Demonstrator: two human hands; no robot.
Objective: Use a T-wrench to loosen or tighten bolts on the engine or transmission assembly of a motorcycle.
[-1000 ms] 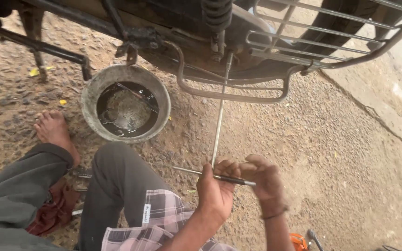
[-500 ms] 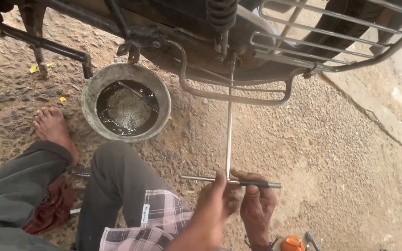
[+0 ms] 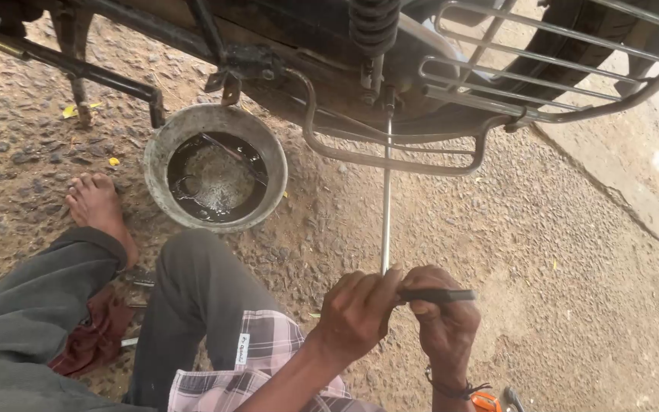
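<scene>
Gravelly, sandy ground (image 3: pixel 573 252) fills the head view, with the underside of a motorcycle (image 3: pixel 390 69) across the top. Both hands close around the crossbar of a T-handle wrench (image 3: pixel 385 221): the left hand (image 3: pixel 356 313) clenches its near end, the right hand (image 3: pixel 444 320) grips the end that juts to the right. The wrench's long shaft runs straight up to a fitting under the shock absorber spring (image 3: pixel 374 23). Left of the shaft, apart from it, a metal pan (image 3: pixel 162 152) holds dark oil. 1 bare foot (image 3: pixel 99 210) rests beside the pan.
</scene>
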